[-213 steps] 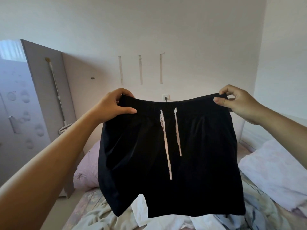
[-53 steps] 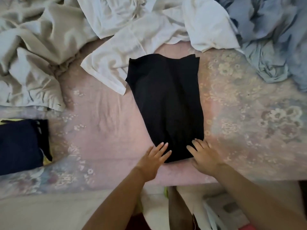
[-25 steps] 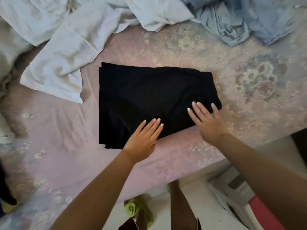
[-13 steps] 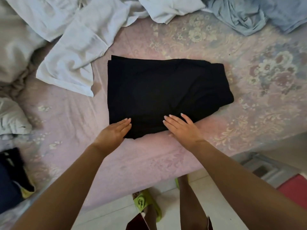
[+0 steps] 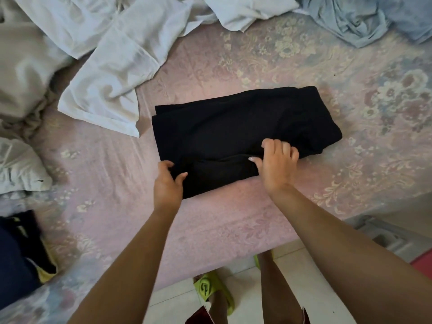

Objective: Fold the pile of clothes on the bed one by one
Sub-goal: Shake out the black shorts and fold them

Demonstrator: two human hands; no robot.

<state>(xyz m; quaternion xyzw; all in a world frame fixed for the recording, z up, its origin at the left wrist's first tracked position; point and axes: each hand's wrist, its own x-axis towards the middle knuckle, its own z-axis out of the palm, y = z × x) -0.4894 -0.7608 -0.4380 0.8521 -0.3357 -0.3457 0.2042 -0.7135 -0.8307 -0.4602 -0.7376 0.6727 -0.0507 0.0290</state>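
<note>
The black shorts (image 5: 243,127) lie folded into a rectangle on the pink flowered bed sheet (image 5: 233,61), near the bed's front edge. My left hand (image 5: 167,183) grips the near left corner of the shorts, thumb and fingers curled round the cloth. My right hand (image 5: 275,162) grips the near edge further right, fingers curled into the fabric, which is raised a little between the two hands. The unfolded pile lies along the far side: white garments (image 5: 117,64), a beige one (image 5: 21,73) and light blue ones (image 5: 364,19).
A dark navy folded garment with yellow trim (image 5: 18,256) sits at the bed's left near corner. A white crumpled piece (image 5: 18,167) lies left of it. Below the bed edge are my legs, a green slipper (image 5: 212,291) and a white stool (image 5: 383,235).
Half a second ago both hands lay flat on the shorts' near edge. Now their fingers have curled round that edge and lifted it slightly.
</note>
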